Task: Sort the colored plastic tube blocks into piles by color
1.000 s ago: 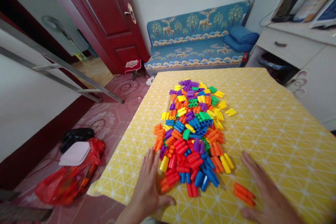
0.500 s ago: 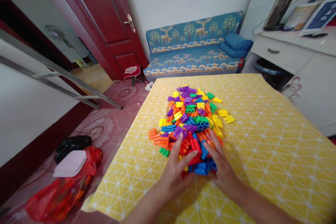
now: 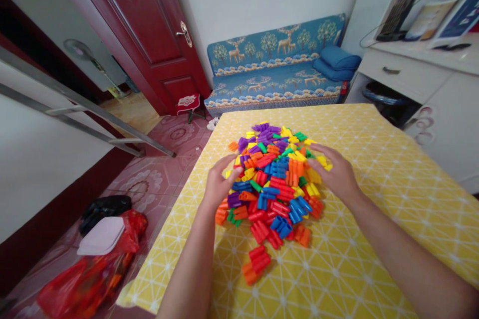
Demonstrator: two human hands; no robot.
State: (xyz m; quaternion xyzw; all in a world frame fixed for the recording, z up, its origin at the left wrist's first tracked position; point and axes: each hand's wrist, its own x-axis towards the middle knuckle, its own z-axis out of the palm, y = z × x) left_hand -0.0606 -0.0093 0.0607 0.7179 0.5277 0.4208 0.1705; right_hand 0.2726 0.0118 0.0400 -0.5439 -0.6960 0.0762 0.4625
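Note:
A heap of bright plastic building pieces (image 3: pixel 271 179), shaped like joined tubes in red, blue, orange, yellow, green and purple, lies on the yellow tablecloth (image 3: pixel 374 199). At its left side is my left hand (image 3: pixel 220 179), fingers apart and curved toward the pieces. My right hand (image 3: pixel 335 172) is at the right side, fingers spread, with the tips by some yellow pieces (image 3: pixel 314 175). Neither hand holds a piece. Whether the fingertips touch the heap is hard to see. A red piece (image 3: pixel 259 258) and an orange piece (image 3: pixel 250 273) lie at the near edge.
Behind the table stands a blue patterned sofa (image 3: pixel 262 79). A white cabinet (image 3: pixel 422 79) is on the right, a red door (image 3: pixel 145 30) at the back left. On the floor lie a red plastic bag (image 3: pixel 82 279) and a pale lid (image 3: pixel 101 236); a metal ladder (image 3: pixel 90 114) leans at left.
Both hands have moved apart and away from me, from the near end of the heap to its sides. The red and blue pieces that were between them now lie spread over the heap.

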